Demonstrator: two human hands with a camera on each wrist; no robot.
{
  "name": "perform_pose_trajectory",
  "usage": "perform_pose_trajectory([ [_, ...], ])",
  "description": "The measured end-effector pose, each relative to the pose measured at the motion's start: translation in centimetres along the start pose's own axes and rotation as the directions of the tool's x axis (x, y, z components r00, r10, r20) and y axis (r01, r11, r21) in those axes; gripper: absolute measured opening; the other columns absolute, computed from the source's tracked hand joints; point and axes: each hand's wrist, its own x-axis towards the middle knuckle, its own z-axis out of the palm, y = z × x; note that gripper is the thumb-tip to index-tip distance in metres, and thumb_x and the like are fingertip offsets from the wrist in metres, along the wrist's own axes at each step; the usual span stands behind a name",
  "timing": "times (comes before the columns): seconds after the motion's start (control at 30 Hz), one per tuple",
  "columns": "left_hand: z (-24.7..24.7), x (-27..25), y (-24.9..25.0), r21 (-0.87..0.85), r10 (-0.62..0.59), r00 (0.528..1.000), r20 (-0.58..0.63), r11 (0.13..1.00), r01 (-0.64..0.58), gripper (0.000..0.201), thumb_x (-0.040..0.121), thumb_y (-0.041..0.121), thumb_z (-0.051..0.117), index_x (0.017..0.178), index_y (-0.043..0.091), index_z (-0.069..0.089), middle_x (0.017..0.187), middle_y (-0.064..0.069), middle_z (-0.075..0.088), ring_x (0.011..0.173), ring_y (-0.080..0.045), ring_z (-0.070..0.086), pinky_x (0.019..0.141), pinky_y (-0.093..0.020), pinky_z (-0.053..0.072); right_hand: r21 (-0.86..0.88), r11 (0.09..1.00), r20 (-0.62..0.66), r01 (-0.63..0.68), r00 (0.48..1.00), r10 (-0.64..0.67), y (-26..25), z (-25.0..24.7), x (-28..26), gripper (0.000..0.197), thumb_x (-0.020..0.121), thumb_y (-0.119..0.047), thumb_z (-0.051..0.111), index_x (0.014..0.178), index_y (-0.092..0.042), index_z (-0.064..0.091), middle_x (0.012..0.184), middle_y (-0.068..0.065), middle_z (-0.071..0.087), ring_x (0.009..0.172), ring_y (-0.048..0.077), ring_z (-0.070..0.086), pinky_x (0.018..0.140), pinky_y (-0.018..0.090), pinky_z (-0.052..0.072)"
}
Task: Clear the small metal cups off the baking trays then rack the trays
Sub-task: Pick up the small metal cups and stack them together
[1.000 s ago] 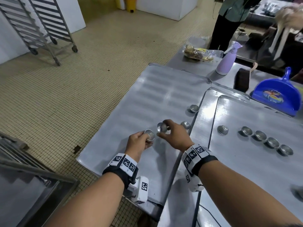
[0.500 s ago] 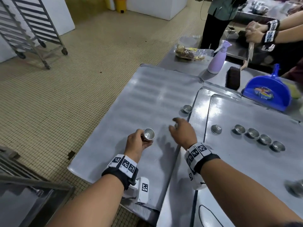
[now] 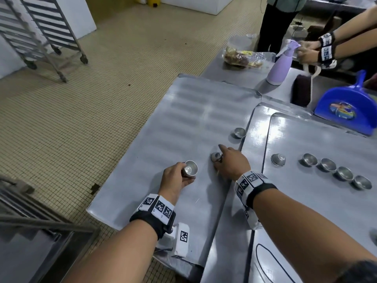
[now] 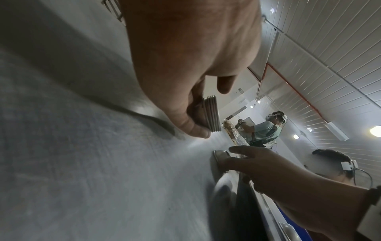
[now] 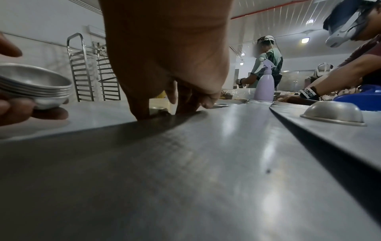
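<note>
Head view shows the left hand (image 3: 175, 178) gripping a stack of cups (image 3: 190, 168) at frame centre, over the big tray (image 3: 195, 111). Just right, the right hand (image 3: 231, 164) has fingers curled on one cup (image 3: 215, 156), partly hidden. Another cup (image 3: 239, 132) sits by the tray's right edge. Above it, the tray is bare. Five cups (image 3: 326, 165) sit on the right tray (image 3: 318, 211), cut off at the frame's edge.
</note>
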Motion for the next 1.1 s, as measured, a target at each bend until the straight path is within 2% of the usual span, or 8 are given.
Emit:
perform_pose_trajectory([
  [0.1, -0.1, 0.0, 0.0, -0.001, 0.004, 1.0, 0.002, 1.0, -0.004, 0.016, 0.094, 0.011, 0.054, 0.093, 0.001, 0.066, 0.093, -0.026, 0.064, 0.078, -0.037, 0.066, 0.057, -0.03, 0.058, 0.011, 1.0, 0.024, 0.015, 1.0, -0.015, -0.5, 0.4, -0.1, 0.034, 0.088, -0.031, 0.058, 0.119, -0.017, 0.062, 0.116, 0.013, 0.057, 0.106, 0.038, 0.058, 0.087, 0.04, 0.05],
  [0.23, -0.4, -0.1, 0.0, -0.013, 0.012, 1.0, -0.003, 1.0, -0.012, 0.015, 0.095, 0.01, 0.054, 0.092, 0.0, 0.066, 0.092, -0.026, 0.064, 0.081, -0.038, 0.065, 0.057, -0.03, 0.059, 0.097, 0.995, 0.003, 0.008, 1.0, -0.008, -1.1, 0.5, 0.1, 0.03, 0.086, -0.026, 0.061, 0.111, -0.009, 0.055, 0.112, 0.014, 0.062, 0.102, 0.036, 0.06, 0.075, 0.035, 0.043],
  [0.37, -0.9, -0.1, -0.1, -0.005, 0.019, 1.0, -0.01, 1.0, -0.019, 0.014, 0.094, 0.009, 0.055, 0.093, 0.0, 0.066, 0.088, -0.024, 0.064, 0.077, -0.036, 0.066, 0.059, -0.031, 0.059, 0.186, 0.981, -0.006, 0.062, 0.998, -0.062, -1.5, 0.3, -0.5, 0.051, 0.085, -0.02, 0.067, 0.134, -0.014, 0.053, 0.124, 0.013, 0.06, 0.113, 0.035, 0.058, 0.09, 0.036, 0.046],
  [0.5, -1.0, 0.0, -0.6, 0.089, 0.095, 0.995, 0.036, 0.991, -0.098, 0.013, 0.093, 0.001, 0.057, 0.092, 0.002, 0.07, 0.086, -0.018, 0.064, 0.071, -0.027, 0.065, 0.065, -0.028, 0.059, 0.199, 0.977, -0.047, 0.081, 0.996, -0.073, -1.5, 0.7, -1.3, 0.024, 0.085, -0.018, 0.061, 0.109, -0.013, 0.061, 0.11, 0.009, 0.057, 0.098, 0.032, 0.06, 0.076, 0.03, 0.039],
  [0.63, -1.0, -0.1, -1.0, 0.154, 0.145, 0.987, 0.065, 0.976, -0.153, 0.016, 0.091, -0.004, 0.059, 0.094, 0.004, 0.072, 0.086, -0.014, 0.067, 0.069, -0.021, 0.065, 0.065, -0.024, 0.057, 0.218, 0.972, -0.034, 0.084, 0.996, -0.079, -1.5, 0.9, -2.0, 0.02, 0.084, -0.027, 0.065, 0.101, -0.017, 0.064, 0.108, 0.004, 0.058, 0.098, 0.026, 0.061, 0.077, 0.029, 0.04],
  [0.83, -1.1, -0.3, -1.0, 0.17, 0.148, 0.987, 0.064, 0.973, -0.157, 0.017, 0.092, -0.002, 0.059, 0.094, 0.007, 0.073, 0.089, -0.013, 0.069, 0.073, -0.022, 0.067, 0.067, -0.024, 0.057, 0.172, 0.98, -0.003, 0.102, 0.995, -0.103, -1.4, 0.8, -2.5, 0.04, 0.084, -0.04, 0.065, 0.118, -0.019, 0.062, 0.113, 0.007, 0.067, 0.107, 0.029, 0.062, 0.084, 0.033, 0.046],
  [0.97, -1.1, -0.3, -1.0, 0.173, 0.145, 0.988, 0.055, 0.973, -0.152, 0.017, 0.092, -0.002, 0.059, 0.092, 0.008, 0.073, 0.091, -0.014, 0.069, 0.074, -0.023, 0.067, 0.067, -0.024, 0.057, 0.146, 0.983, -0.022, 0.113, 0.994, -0.112, -1.3, 0.7, -2.7, 0.022, 0.081, -0.043, 0.065, 0.083, -0.021, 0.059, 0.089, 0.003, 0.065, 0.092, 0.029, 0.065, 0.066, 0.031, 0.04],
  [1.1, -0.9, -0.5, -0.7, 0.174, 0.139, 0.988, 0.068, 0.973, -0.149, 0.017, 0.091, -0.002, 0.06, 0.092, 0.009, 0.073, 0.094, -0.016, 0.07, 0.079, -0.023, 0.067, 0.07, -0.026, 0.058, 0.394, 0.912, -0.082, 0.112, 0.993, -0.087, -2.0, -0.5, -3.6, 0.048, 0.073, -0.042, 0.084, 0.109, -0.02, 0.061, 0.102, -0.002, 0.069, 0.092, 0.019, 0.064, 0.081, 0.035, 0.053],
])
